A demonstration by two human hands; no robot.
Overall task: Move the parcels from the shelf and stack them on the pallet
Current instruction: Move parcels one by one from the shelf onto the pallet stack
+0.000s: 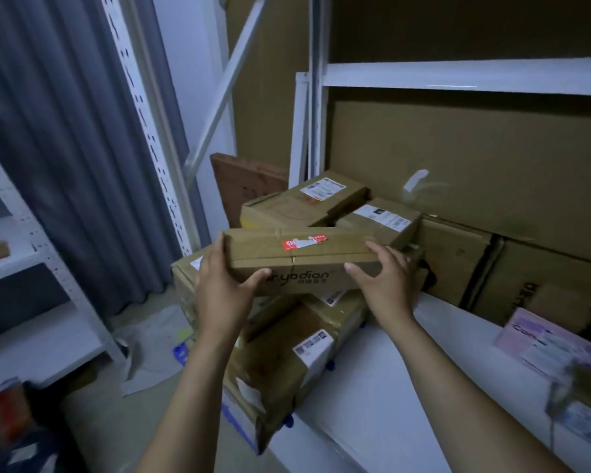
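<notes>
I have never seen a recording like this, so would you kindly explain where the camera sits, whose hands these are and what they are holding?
There is no machine here. A person wears one wide-angle camera on the head, looking forward and down, so the two bare forearms are the wearer's own. The left hand and right hand grip the ends of a flat brown cardboard parcel with a red-and-white sticker, held over a pile of brown taped cardboard parcels. Blue plastic shows under that pile and is probably the pallet. To the right runs a white shelf board, bearing a pale pink package, with large brown cartons at the back.
</notes>
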